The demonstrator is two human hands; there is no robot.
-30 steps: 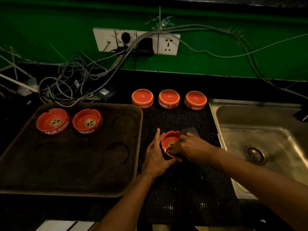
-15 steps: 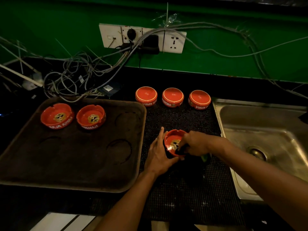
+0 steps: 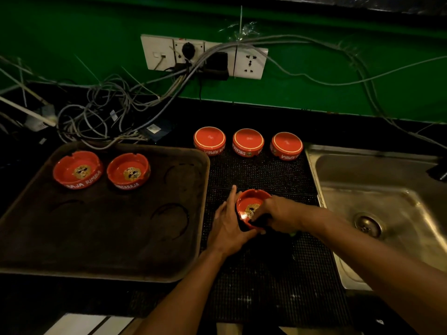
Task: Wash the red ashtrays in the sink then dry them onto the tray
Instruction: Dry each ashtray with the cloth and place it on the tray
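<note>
1. The left hand [image 3: 227, 228], fingers straight, steadies the round red ceramic ashtray [image 3: 251, 207] on the black dotted mat [image 3: 261, 175].
2. At the ashtray's 3 o'clock, the right hand [image 3: 281, 212] grips a dark cloth [image 3: 260, 220] inside it.
3. Two more upright red ashtrays [image 3: 101, 169] sit at the brown tray's [image 3: 108, 238] 11 o'clock.

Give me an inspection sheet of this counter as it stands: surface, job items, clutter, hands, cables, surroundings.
Surface: black dotted rubber mat on a dark counter, between tray and sink.
Job's things: two red round ashtrays upright on the brown rectangular tray; three red ashtrays upside down in a row on the mat; one red ashtray tilted, in the hands; steel sink looks unused now.
Clutter: nothing seen.
Hands: left hand steadies the tilted ashtray; right hand presses a dark cloth or sponge into it.
Cables: grey tangle behind the tray, running to the white wall sockets.
Surroundings: green wall.
</note>
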